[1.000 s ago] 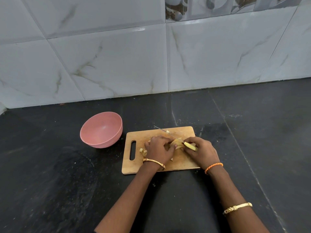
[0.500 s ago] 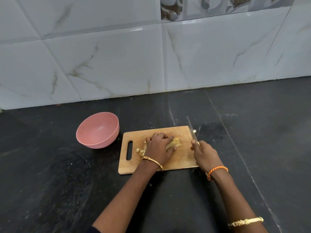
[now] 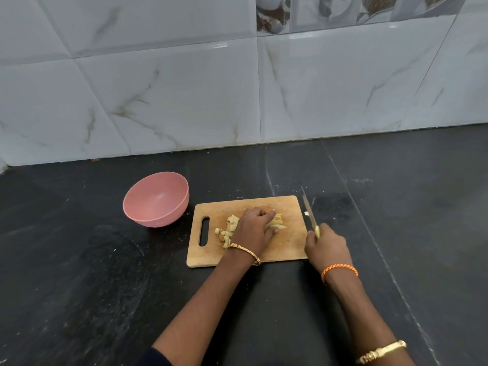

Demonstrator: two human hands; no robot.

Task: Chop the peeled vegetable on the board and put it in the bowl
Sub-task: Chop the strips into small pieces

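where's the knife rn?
Head view: the knife is in the right hand, blade pointing away, just off the right edge of the cutting board, clear of the vegetable.

Pink bowl (image 3: 155,199), marbled white tiles (image 3: 169,96)
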